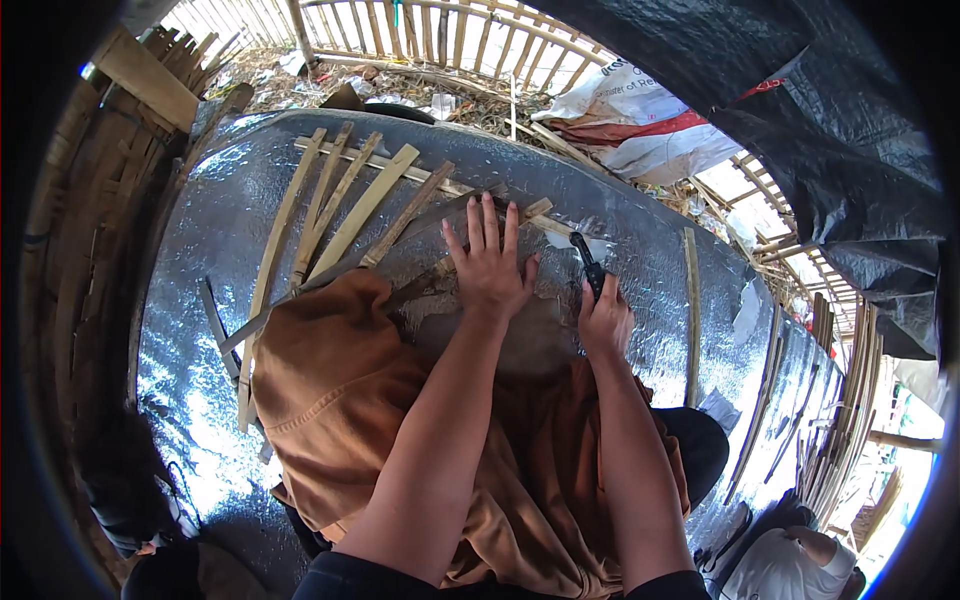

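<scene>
My left hand lies flat with its fingers spread, over a dark strip and beside the ends of several bamboo slats. A long thin slat runs crosswise under the upper ends of the others and passes beneath my fingertips. My right hand is wrapped round a black hand tool, whose narrow shaft points away from me, close to the crosswise slat's right end. The tool's exact kind does not show. To the left, pale slats fan out on the silvery sheet. Brown cloth covers my lap.
A shiny silver sheet spreads under everything. One slat lies apart on the right, with more strips beyond it. A bamboo fence stands at the back. Dark tarpaulin hangs at upper right. Another person's pale sleeve shows at lower right.
</scene>
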The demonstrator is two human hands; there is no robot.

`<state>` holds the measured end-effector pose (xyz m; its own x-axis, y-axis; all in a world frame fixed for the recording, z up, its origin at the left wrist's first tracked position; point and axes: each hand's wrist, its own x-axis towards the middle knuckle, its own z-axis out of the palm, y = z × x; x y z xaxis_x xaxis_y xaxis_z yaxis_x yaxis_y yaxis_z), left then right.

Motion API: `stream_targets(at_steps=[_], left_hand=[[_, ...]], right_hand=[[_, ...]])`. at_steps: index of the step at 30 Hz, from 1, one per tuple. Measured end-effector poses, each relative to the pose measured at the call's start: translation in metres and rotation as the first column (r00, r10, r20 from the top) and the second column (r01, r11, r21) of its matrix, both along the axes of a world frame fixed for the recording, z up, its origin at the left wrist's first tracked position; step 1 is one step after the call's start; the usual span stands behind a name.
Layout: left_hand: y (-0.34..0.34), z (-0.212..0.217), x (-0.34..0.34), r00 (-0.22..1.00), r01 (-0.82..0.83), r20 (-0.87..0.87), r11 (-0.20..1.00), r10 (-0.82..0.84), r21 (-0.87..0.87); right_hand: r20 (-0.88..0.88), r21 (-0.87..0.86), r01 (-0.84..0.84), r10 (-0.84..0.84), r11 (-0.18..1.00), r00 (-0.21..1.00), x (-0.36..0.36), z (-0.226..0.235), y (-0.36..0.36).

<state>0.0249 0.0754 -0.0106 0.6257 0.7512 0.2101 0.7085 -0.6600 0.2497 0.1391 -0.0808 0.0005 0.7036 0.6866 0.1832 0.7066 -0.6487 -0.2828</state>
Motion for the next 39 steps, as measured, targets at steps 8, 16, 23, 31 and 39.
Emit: stream_targets(at_steps=[8,16,23,31,39], left_hand=[[-0.0006,0.0016,0.0000,1.000,-0.012,-0.017,1.000,0.011,-0.012],[0.0007,-0.0018,0.0005,1.000,-0.006,0.006,1.000,0.006,0.004],[-0.0002,0.0003,0.0005,1.000,-0.013,-0.019,1.000,0.013,0.014],[-0.0007,-0.0023,0.0006,0.999,-0.023,-0.043,1.000,0.023,0.004],[-0.0010,-0.0017,0.0025,0.999,-0.016,-0.050,1.000,0.016,-0.005]], right_hand=[[-0.069,0.063,0.062,-0.058,0.996,0.996,0.0075,-0.0020,-0.0005],[-0.053,0.027,0.067,-0.065,0.997,0.996,0.0026,0.0040,0.0039],[-0.036,0.023,0.059,-0.058,0.998,0.998,0.0048,0.0002,0.0045],[-0.026,0.015,0.034,-0.033,0.999,0.999,0.0054,-0.0044,0.0045],[-0.023,0.021,0.037,-0.036,0.999,0.999,0.0055,-0.0012,0.0052]])
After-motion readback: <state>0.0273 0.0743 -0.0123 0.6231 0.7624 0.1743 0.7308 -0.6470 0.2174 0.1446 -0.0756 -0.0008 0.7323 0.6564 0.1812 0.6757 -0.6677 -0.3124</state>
